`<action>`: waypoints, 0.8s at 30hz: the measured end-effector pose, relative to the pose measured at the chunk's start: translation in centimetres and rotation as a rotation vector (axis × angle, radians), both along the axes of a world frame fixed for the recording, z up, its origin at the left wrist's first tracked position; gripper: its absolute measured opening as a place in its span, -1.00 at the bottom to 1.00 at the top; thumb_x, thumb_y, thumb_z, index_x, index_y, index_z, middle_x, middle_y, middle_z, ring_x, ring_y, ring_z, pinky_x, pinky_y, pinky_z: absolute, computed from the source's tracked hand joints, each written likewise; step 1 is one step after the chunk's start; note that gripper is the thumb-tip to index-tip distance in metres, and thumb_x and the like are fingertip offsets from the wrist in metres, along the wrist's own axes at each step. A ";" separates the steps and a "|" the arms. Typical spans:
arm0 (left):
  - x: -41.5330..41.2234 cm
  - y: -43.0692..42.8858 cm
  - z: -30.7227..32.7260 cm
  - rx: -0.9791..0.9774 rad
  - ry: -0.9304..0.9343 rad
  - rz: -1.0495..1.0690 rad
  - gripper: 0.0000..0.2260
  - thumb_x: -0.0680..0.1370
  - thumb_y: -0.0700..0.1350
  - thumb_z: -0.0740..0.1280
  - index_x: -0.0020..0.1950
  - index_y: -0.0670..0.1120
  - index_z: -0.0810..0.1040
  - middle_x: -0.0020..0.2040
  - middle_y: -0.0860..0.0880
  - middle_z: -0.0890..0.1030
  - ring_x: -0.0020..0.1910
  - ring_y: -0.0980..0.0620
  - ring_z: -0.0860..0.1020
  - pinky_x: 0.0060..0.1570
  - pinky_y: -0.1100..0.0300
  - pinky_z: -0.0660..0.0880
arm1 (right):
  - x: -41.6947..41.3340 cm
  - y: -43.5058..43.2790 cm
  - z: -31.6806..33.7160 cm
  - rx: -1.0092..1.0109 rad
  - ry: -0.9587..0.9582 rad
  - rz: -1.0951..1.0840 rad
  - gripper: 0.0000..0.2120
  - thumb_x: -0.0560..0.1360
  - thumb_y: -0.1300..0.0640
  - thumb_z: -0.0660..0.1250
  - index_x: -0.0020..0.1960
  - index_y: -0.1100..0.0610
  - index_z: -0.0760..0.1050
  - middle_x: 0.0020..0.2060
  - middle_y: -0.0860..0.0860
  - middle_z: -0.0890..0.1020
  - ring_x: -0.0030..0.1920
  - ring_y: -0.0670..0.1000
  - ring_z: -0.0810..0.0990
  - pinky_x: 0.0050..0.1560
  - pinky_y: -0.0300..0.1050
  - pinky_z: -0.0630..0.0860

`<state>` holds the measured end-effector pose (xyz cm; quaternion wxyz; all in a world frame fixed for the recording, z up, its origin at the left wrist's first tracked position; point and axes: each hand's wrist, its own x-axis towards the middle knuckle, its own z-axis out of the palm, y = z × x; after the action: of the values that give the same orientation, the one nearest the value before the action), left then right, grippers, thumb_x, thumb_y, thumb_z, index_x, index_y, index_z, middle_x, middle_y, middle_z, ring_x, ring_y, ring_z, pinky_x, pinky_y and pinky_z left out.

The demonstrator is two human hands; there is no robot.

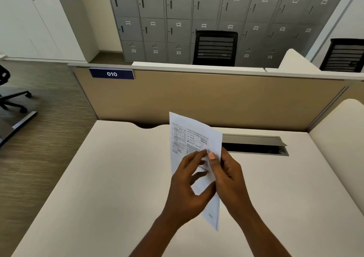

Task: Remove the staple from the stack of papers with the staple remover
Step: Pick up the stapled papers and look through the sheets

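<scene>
A thin stack of printed white papers point(190, 136) is held up above the beige desk point(98, 178), tilted on edge. My right hand point(230, 180) grips its right edge, thumb on the front sheet and fingers behind. My left hand point(187, 185) pinches the front of the papers with its fingertips right beside my right thumb. The staple cannot be made out, and no staple remover shows anywhere in view.
A grey cable tray point(256, 145) with its lid raised is set into the desk behind the papers. A tan partition point(197, 99) labelled 010 closes the desk's far side. Beyond stand grey lockers point(177, 20) and black chairs point(215, 48).
</scene>
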<state>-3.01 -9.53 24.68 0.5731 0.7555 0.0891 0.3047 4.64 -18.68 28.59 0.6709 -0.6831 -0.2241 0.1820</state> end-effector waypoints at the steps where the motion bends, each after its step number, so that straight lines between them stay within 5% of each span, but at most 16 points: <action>1: -0.1 0.2 0.0 -0.019 -0.007 0.003 -0.41 0.49 -0.07 0.54 0.48 0.06 0.42 0.41 0.07 0.53 0.35 0.09 0.56 0.21 0.24 0.60 | 0.4 -0.3 0.1 0.011 0.013 0.002 -0.64 0.60 0.01 0.20 0.38 -0.05 0.47 0.17 -0.10 0.69 0.13 -0.05 0.69 0.01 -0.16 0.68; 5: -0.4 2.7 -0.2 -0.032 -0.079 0.254 -0.53 0.50 -0.12 0.52 0.39 0.02 0.53 0.23 0.07 0.61 0.20 -0.03 0.62 0.09 0.17 0.64 | 1.9 -1.9 0.6 0.054 0.048 0.076 -0.70 0.69 0.13 0.14 0.32 0.01 0.56 0.17 -0.06 0.70 0.17 0.00 0.69 0.11 -0.10 0.65; 8: -0.4 5.7 -0.5 -0.062 0.003 0.445 -0.43 0.48 -0.03 0.56 0.44 0.09 0.44 0.28 0.14 0.52 0.25 0.08 0.55 0.10 0.25 0.58 | 2.9 -3.3 1.3 0.081 0.077 0.123 -0.71 0.69 0.11 0.16 0.30 0.01 0.58 0.19 0.01 0.70 0.18 0.06 0.69 0.07 -0.12 0.66; 12: -0.1 8.2 -0.6 -0.363 0.143 0.258 -0.31 0.34 0.24 0.54 0.41 0.31 0.35 0.37 0.35 0.49 0.29 0.35 0.50 0.23 0.22 0.48 | 3.9 -4.1 1.4 0.111 0.150 0.161 -0.72 0.66 0.04 0.19 0.29 0.01 0.58 0.21 0.05 0.69 0.19 0.12 0.69 0.02 -0.08 0.66; 16: -0.1 9.2 -1.2 -0.544 0.130 -0.030 -0.41 0.43 0.14 0.57 0.42 0.08 0.50 0.33 -0.03 0.66 0.33 -0.07 0.61 0.29 -0.08 0.52 | 4.3 -4.3 1.0 0.153 0.191 0.179 -0.70 0.66 0.03 0.22 0.33 0.05 0.55 0.25 0.08 0.67 0.23 0.15 0.67 0.07 -0.03 0.65; 24: -1.3 8.5 -1.4 -0.471 0.106 0.033 -0.80 0.55 -0.09 0.50 0.18 0.00 0.72 0.12 -0.08 0.76 0.10 -0.10 0.74 0.01 0.19 0.66 | 4.7 -3.6 0.0 0.147 0.155 0.031 -0.76 0.64 0.07 0.27 0.25 0.06 0.61 0.17 0.07 0.71 0.16 0.15 0.70 0.04 -0.06 0.66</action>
<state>-4.32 -1.07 23.31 0.7228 0.6146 0.2001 0.2446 9.39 -22.30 28.56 0.7315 -0.6125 -0.1948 0.2278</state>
